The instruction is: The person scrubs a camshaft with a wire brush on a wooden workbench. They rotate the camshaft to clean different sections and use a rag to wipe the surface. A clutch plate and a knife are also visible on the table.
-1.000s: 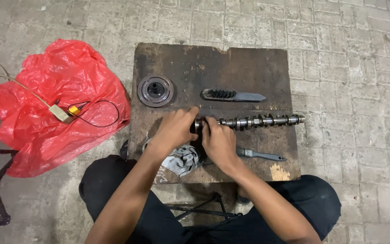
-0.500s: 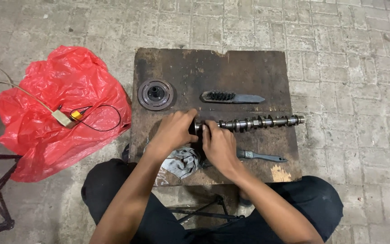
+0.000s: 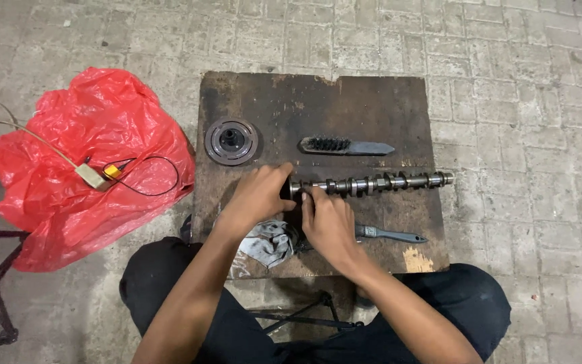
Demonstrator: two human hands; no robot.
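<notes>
Left hand (image 3: 259,195) closed over near end of camshaft (image 3: 372,183), right hand (image 3: 328,219) pinching same end from below with fingertips; rest of shaft lying crosswise on dark board (image 3: 318,101), far end just past board's right edge. Likely hazards: round shaft rolling off board if either grasp slackens, oily-looking lobes slipping through fingers, far end overhanging onto paving. Close by: rag (image 3: 267,243) under wrists, brush (image 3: 391,235) beside right hand, wire brush (image 3: 345,145) and round hub (image 3: 231,140) beyond, any of them apt to be knocked aside.
</notes>
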